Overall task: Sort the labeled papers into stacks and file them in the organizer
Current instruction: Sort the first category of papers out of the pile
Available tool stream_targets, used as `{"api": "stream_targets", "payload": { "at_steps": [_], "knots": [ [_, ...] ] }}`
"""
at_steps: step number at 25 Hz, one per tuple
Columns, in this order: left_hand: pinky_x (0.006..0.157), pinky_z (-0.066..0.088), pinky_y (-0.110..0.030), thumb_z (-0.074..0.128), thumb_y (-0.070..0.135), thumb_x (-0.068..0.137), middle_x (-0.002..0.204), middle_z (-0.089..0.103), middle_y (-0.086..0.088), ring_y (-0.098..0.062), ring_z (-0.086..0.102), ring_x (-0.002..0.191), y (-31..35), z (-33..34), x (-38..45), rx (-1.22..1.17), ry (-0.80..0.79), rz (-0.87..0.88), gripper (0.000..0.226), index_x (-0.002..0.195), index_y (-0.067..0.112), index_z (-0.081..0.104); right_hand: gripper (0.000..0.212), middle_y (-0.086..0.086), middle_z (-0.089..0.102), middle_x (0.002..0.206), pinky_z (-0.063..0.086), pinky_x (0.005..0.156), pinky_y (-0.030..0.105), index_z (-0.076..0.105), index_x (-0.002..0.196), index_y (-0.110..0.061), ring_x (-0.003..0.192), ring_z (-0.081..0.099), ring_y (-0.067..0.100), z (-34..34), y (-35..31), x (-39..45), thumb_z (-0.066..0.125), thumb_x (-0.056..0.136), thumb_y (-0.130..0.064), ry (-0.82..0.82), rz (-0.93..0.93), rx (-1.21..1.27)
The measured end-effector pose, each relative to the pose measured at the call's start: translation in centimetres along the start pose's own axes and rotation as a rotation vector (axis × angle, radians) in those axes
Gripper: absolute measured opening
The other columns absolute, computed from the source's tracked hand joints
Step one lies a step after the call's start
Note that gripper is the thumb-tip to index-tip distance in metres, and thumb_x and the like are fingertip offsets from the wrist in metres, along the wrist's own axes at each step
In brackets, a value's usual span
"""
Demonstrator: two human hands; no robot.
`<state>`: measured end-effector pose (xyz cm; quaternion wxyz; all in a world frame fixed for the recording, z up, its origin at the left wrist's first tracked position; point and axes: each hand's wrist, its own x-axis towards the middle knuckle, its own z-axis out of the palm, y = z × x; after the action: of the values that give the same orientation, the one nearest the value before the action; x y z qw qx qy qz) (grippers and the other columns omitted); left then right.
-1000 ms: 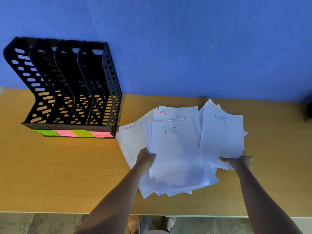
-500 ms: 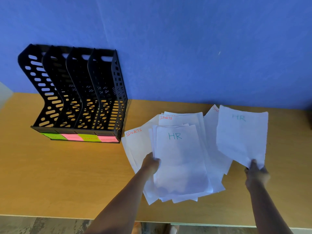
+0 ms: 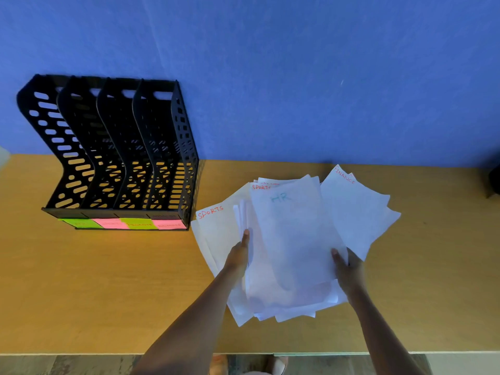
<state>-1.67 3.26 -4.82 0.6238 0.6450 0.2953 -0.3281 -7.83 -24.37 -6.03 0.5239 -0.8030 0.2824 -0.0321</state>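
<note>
A loose pile of white labeled papers lies on the wooden table right of centre. On top is a sheet marked HR; my right hand pinches its lower right edge. My left hand grips the left edge of the HR stack. Sheets marked SPORTS stick out on the left, and one marked FINANCE fans out on the right. The black four-slot organizer stands at the back left with nothing visible in its slots, and green and pink labels run along its front.
The wooden table meets a blue wall behind. Its front edge runs along the bottom of the view, with floor and feet below. A dark object sits at the far right edge.
My right hand has carried the single HR sheet leftward from the right side and laid it onto the HR stack held by my left hand.
</note>
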Motion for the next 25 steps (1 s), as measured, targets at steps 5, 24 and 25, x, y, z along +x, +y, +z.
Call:
{"api": "stream_targets", "payload": {
  "at_steps": [5, 24, 25],
  "knots": [
    [0.092, 0.05, -0.037, 0.06, 0.051, 0.093, 0.109, 0.068, -0.004, -0.024, 0.064, 0.102, -0.7, -0.2, 0.1, 0.065, 0.059, 0.106, 0.044, 0.117, 0.015, 0.063, 0.01, 0.001, 0.072, 0.095, 0.045, 0.076, 0.03, 0.068, 0.102, -0.013, 0.091, 0.065, 0.023, 1.9, 0.1, -1.8, 0.063, 0.096, -0.018, -0.107, -0.059, -0.107],
    [0.085, 0.056, -0.029, 0.073, 0.013, 0.087, 0.111, 0.075, -0.001, -0.015, 0.072, 0.097, 3.2, 0.2, -1.2, -0.044, -0.202, 0.148, 0.033, 0.119, 0.014, 0.067, 0.053, -0.021, 0.071, 0.104, 0.05, 0.07, 0.009, 0.065, 0.111, -0.031, 0.099, 0.067, 0.0, 1.7, -4.8, 1.7, 0.071, 0.072, -0.066, -0.278, -0.001, 0.027],
    [0.092, 0.054, -0.032, 0.077, 0.019, 0.083, 0.114, 0.074, 0.001, -0.016, 0.069, 0.103, 3.3, 0.5, -1.2, 0.001, -0.18, 0.173, 0.034, 0.116, 0.018, 0.069, 0.048, -0.022, 0.07, 0.104, 0.05, 0.065, 0.007, 0.062, 0.113, -0.034, 0.096, 0.066, -0.004, 2.1, -5.3, 1.5, 0.073, 0.074, -0.061, -0.292, -0.02, 0.042]
  ]
}}
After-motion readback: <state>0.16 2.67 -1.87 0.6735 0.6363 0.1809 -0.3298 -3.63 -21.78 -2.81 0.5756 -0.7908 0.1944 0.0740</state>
